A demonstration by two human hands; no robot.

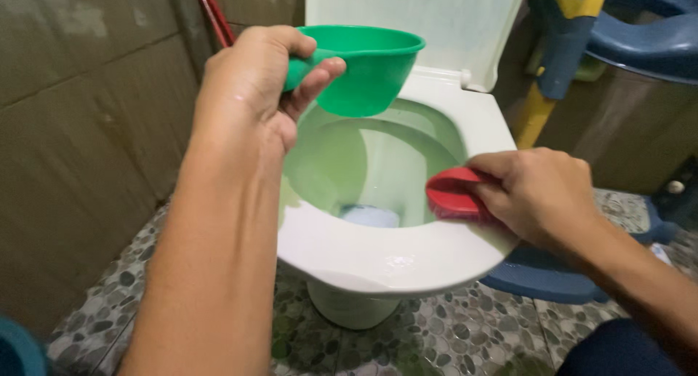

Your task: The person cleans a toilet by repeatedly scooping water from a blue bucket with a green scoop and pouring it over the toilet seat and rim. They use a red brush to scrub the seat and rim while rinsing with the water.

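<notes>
My left hand [254,82] grips the handle of a green plastic dipper [367,69] and holds it level above the back of a white toilet bowl [378,256]. My right hand [534,194] is closed on a red scrub brush [452,194], pressed against the bowl's right inner rim. Water sits at the bottom of the bowl [371,216]. The raised white lid [414,20] stands behind the dipper.
A blue and yellow child's toilet seat with a ladder [582,34] leans at the right. A blue basin [542,274] sits on the pebble-patterned floor [436,340] beside the bowl. A brown tiled wall [80,129] runs along the left, with a blue rim [18,350] at the bottom left corner.
</notes>
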